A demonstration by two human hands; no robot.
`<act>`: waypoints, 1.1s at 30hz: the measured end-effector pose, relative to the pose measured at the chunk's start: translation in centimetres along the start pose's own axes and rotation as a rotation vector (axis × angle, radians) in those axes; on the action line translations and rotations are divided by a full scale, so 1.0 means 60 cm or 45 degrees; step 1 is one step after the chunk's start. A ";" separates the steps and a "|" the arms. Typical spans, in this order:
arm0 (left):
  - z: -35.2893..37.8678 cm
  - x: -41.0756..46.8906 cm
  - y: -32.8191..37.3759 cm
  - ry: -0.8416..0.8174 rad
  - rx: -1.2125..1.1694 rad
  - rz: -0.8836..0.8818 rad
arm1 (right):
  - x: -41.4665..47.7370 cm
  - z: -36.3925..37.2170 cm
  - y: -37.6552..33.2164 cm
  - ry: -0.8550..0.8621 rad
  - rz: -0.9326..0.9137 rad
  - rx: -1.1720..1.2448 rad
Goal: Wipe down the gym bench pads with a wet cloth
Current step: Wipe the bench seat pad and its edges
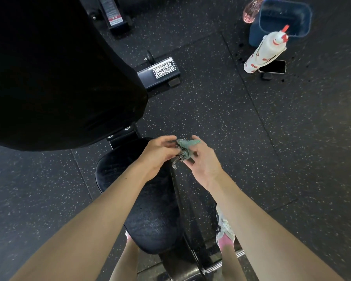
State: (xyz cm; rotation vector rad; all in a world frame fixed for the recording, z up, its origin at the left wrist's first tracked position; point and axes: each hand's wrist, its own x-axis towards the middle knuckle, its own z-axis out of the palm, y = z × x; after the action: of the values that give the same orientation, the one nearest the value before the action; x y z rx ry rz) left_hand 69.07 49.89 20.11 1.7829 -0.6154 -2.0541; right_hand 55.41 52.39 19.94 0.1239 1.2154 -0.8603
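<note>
I hold the cloth (pixel 185 148) bunched up between my two hands, in the air and touching nothing else. My left hand (pixel 160 153) curls its fingers round one side of it, and my right hand (pixel 203 165) pinches the other side between thumb and fingertips. The hands are close together, with only the wad between them. The cloth is teal with a black-and-white patterned part, and a short twisted end hangs down from under my left hand.

Right below my hands and forearms lies the black seat pad (pixel 146 199). Beyond my left hand and off to that side rises the large black back pad (pixel 49 67). Past it, the bench frame (pixel 160 73) sits on the floor and carries a "HAMMER STRENGTH" label.

Well beyond my right hand, on the speckled rubber floor (pixel 292 138), a white spray bottle (pixel 265 51) with red print and a red nozzle stands just beside a dark phone (pixel 273 66) that lies flat. Behind the bottle is a blue bucket (pixel 282 19), with a pink bottle (pixel 251 11) at its side. Under my right forearm, my shoe (pixel 225 230) shows white and pink.
</note>
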 end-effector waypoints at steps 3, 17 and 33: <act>0.012 -0.010 -0.001 0.010 0.083 0.019 | -0.006 0.000 0.005 -0.057 -0.051 -0.183; 0.032 -0.051 0.016 0.062 -0.284 0.105 | -0.036 -0.020 0.002 0.223 0.037 -0.533; 0.046 -0.082 -0.008 0.194 0.135 -0.013 | -0.078 -0.028 -0.005 0.131 0.001 0.266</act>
State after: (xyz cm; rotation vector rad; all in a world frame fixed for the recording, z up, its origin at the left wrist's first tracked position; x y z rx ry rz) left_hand 67.08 53.16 24.25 1.9838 -0.6825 -1.9020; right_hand 53.56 55.43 23.41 0.3414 1.2185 -0.9888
